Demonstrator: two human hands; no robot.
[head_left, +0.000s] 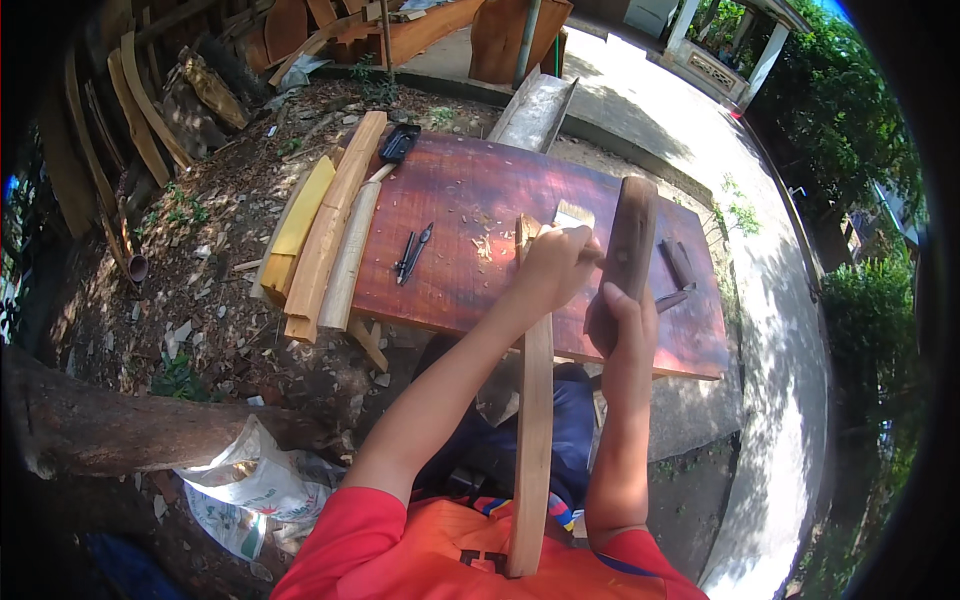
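Observation:
My left hand (560, 255) is closed on a brush (573, 214) with pale bristles, over a narrow wooden board (532, 420) that runs from the tabletop down against my body. My right hand (625, 310) grips an upright dark wooden block (632, 230), like a plane body, just right of the brush. The reddish wooden table (440, 200) carries pale shavings (485, 247) and a black compass-like tool (410, 260) to the left of my left hand. Dark wooden pieces (676, 265) lie to the right of the block.
Stacked timber strips (335, 220) and a black tray (400, 145) occupy the table's left end. Planks (140, 110) lean at the back left. A log (120, 420) and white sack (240, 500) lie lower left. A concrete path (790, 400) runs along the right.

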